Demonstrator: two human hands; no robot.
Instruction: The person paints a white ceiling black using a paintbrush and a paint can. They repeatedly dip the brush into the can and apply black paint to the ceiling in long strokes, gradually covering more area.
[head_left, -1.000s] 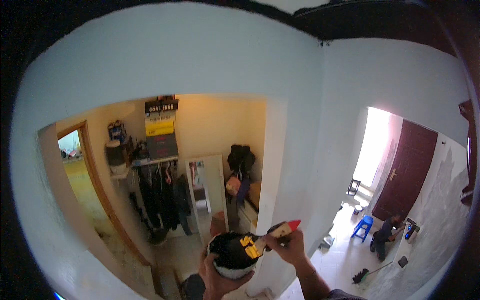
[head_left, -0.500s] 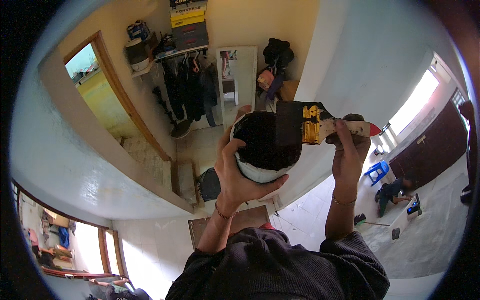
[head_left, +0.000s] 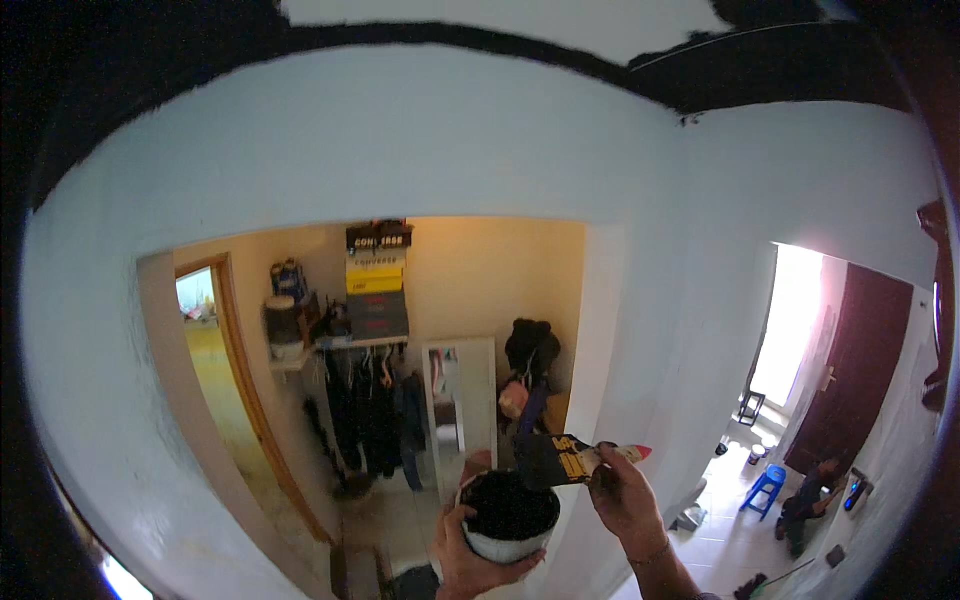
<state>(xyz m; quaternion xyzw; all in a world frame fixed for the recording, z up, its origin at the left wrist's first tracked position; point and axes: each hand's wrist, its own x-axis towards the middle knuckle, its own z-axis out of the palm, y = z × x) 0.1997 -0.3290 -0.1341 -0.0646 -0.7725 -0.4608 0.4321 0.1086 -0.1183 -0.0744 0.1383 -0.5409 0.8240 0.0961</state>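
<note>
1. Spanning most of the view, the pale blue wall [head_left: 400, 140] surrounds a wide opening into a yellowish recess.
2. Black coating [head_left: 775, 65] runs in an irregular band above the wall, beside a lighter patch.
3. Maroon door [head_left: 850, 370], at right, standing next to a bright doorway.
4. Another person [head_left: 803, 510], dark-clothed and low to the floor, near the right-hand wall; the hands are too small to read.
5. Tall mirror [head_left: 475, 395], pale-framed, upright within the recess.
6. Dark clothes [head_left: 365, 420], hanging to the left of the mirror, below a shelf.
7. Stacked boxes [head_left: 377, 300], grey, yellow, white and black, on that shelf.
8. Blue stool [head_left: 764, 490], on the pale floor near the other person.
9. White tub [head_left: 505, 547], low in the centre, its mouth showing black contents.
10. Left hand [head_left: 468, 567], curled around the tub from the left and below, holding it.
11. Right hand [head_left: 630, 500], closed on the brush handle, to the right of the tub.
12. Flat brush [head_left: 572, 462], roughly level, red-tipped at the handle; its black bristles point left over the tub's right side. Contact with the rim cannot be told.
</note>
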